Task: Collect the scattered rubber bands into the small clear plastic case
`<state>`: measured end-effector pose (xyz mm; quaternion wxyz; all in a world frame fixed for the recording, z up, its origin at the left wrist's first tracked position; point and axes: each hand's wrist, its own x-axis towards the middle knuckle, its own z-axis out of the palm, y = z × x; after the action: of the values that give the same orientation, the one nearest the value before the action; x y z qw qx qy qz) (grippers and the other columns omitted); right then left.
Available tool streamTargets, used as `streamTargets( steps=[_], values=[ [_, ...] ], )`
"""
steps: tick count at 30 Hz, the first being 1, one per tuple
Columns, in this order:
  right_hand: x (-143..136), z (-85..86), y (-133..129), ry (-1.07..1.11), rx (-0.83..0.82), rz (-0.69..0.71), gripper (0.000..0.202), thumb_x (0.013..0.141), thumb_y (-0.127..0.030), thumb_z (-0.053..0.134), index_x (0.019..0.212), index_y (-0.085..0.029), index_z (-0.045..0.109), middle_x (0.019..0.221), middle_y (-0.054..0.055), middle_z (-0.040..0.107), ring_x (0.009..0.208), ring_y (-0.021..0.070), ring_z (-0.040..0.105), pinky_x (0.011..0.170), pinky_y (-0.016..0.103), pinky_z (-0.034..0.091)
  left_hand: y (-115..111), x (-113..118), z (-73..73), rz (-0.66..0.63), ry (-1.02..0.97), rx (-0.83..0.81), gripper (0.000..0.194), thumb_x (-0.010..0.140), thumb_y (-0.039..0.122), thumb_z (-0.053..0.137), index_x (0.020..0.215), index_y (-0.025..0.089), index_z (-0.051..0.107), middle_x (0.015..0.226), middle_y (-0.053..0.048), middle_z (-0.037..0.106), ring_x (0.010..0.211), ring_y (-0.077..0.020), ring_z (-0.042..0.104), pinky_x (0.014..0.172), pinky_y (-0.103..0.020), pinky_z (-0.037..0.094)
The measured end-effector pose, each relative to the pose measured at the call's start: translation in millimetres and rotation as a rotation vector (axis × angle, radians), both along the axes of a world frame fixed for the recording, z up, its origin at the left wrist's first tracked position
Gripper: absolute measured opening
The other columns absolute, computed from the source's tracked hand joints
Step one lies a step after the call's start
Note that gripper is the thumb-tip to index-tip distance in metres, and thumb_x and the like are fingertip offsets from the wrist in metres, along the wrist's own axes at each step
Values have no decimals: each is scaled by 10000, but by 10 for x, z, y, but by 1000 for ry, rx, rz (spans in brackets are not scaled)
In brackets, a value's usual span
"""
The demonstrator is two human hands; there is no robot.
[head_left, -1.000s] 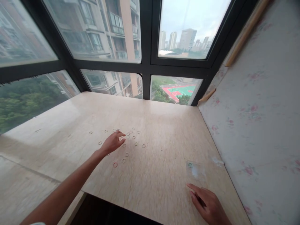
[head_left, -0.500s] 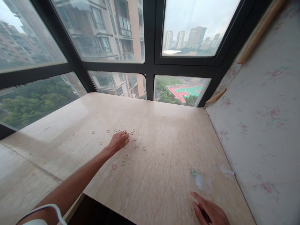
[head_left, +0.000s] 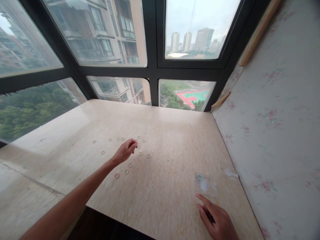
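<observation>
My left hand (head_left: 127,150) is over the middle of the stone sill (head_left: 170,180), its fingers pinched together; whatever they hold is too small to make out. Several thin pale rings lie around it, among them one at the far left (head_left: 94,142) and one to its right (head_left: 149,156). Nearer to me is a red ring (head_left: 117,176), beside a yellowish ring (head_left: 126,172). At the lower right, my right hand (head_left: 216,218) holds nothing, thumb and index finger apart. Just beyond its fingertips lies a clear plastic bag (head_left: 205,185) with greenish rings in it.
Dark window frames (head_left: 153,71) border the sill at the back and left. A flowered wall (head_left: 272,140) rises on the right, with a torn white scrap (head_left: 231,173) at its foot. A dark gap (head_left: 105,226) lies below the sill's front edge.
The whole view has shifted slightly. My left hand has lifted a little and turned, with its pinched fingers now more visible. My right hand remains beside the bag.
</observation>
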<state>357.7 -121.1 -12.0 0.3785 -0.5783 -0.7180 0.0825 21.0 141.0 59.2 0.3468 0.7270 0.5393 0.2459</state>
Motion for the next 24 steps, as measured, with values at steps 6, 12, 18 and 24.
streamTargets(
  steps=[6,12,18,24],
  values=[
    [-42,55,-1,-20,-61,-49,330,924,-272,452,1179,-160,630,593,13,645,506,128,609,530,223,503,-289,465,14,-129,-302,-126,207,860,379,449,819,177,462,746,-11,586,494,-74,468,469,-212,381],
    [-64,110,-3,-40,-108,-72,340,941,-270,424,1178,-115,612,604,16,638,534,135,608,560,244,486,-684,1155,66,-347,-156,-3,110,866,221,429,807,178,511,621,30,503,570,-104,485,543,-225,389],
    [-61,136,-5,33,-178,-98,330,933,-286,430,1155,-143,628,651,33,673,569,153,629,579,256,494,-959,1802,-64,-563,-71,213,175,867,108,427,831,174,586,872,-55,588,774,-146,541,699,-281,436],
    [-52,163,4,106,-211,-100,318,931,-291,433,1134,-162,642,662,37,685,570,159,632,584,262,500,-1037,2122,-234,-618,28,224,206,893,167,466,857,177,669,942,-76,590,755,-148,574,681,-284,454]
  ],
)
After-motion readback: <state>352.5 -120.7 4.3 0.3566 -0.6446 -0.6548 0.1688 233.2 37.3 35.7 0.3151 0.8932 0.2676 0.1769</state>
